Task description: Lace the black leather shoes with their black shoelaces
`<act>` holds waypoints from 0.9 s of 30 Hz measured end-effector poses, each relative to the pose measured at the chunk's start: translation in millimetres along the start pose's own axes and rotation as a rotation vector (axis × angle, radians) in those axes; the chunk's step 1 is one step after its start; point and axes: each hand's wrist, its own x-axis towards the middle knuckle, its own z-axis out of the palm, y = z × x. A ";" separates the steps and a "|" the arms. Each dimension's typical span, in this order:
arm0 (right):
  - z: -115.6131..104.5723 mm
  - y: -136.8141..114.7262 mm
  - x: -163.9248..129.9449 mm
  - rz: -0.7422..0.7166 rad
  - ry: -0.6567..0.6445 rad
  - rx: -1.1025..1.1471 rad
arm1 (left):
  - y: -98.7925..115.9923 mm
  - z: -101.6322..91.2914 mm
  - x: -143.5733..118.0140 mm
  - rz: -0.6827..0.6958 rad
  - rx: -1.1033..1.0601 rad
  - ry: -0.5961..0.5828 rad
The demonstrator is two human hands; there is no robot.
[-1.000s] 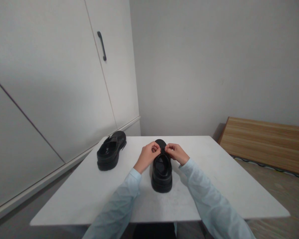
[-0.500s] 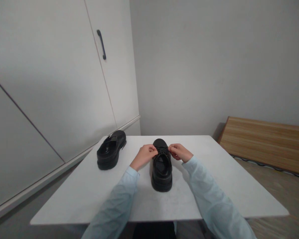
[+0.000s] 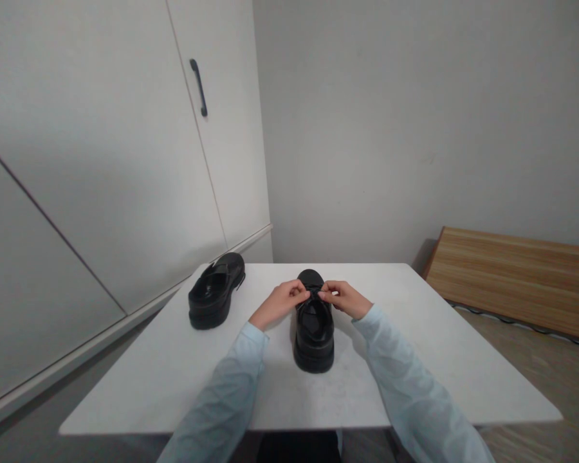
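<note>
A black lace-up shoe (image 3: 314, 350) stands upright on the white table (image 3: 444, 360), heel toward me and toe pointing away. Over its lacing, my left hand (image 3: 285, 299) pinches the dark shoelace (image 3: 314, 292) from the left side. My right hand (image 3: 340, 297) pinches the lace from the right, its fingertips close to those of the left. Fingers partly cover the lace, so its exact shape between them is hard to make out. Toward the table's far left corner rests a second black shoe (image 3: 212, 299), with a lace end hanging at its right side.
White cabinet doors (image 3: 125, 161) with a dark handle (image 3: 199, 88) rise along the left. A grey wall (image 3: 415, 128) stands behind the table. On the right, a wood-grain panel (image 3: 516, 276) leans near the wall, with a dark cable along its lower edge.
My right hand has moved left, inward over the lacing, and my left hand slightly right, so the fingertips are now closer together. Both shoes have stayed in place.
</note>
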 end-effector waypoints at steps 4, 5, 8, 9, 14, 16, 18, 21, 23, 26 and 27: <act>-2.9 0.5 -0.5 0.001 0.009 0.002 | -1.3 -3.6 0.0 -0.002 0.027 -0.006; -3.8 0.3 -0.8 0.007 0.012 -0.001 | -0.7 -4.6 -0.3 -0.001 0.037 -0.009; -6.5 -0.2 -1.9 0.028 0.018 -0.017 | 1.6 -8.1 -1.6 0.010 0.053 -0.035; -7.4 -0.1 -2.3 0.037 0.018 -0.017 | 2.1 -9.4 -2.0 0.016 0.061 -0.045; -11.4 4.3 -2.6 0.086 -0.003 -0.004 | 0.1 -14.4 -2.7 0.040 0.149 -0.059; -12.9 6.6 -2.4 0.097 -0.008 -0.005 | -2.0 -15.5 -2.6 0.043 0.171 -0.072; -13.9 8.2 -2.2 0.107 -0.010 -0.005 | -3.8 -16.4 -2.7 0.048 0.185 -0.087; -14.2 9.3 -2.1 0.117 -0.022 0.003 | -5.8 -17.7 -3.1 0.058 0.191 -0.098; -13.9 9.7 -2.0 0.122 -0.030 0.008 | -6.9 -18.5 -3.3 0.057 0.177 -0.104; -13.7 10.7 -1.5 0.127 -0.033 0.012 | -8.7 -19.2 -3.2 0.045 0.154 -0.112; -13.8 11.1 -1.3 0.126 -0.034 0.012 | -9.5 -19.3 -3.1 0.041 0.147 -0.113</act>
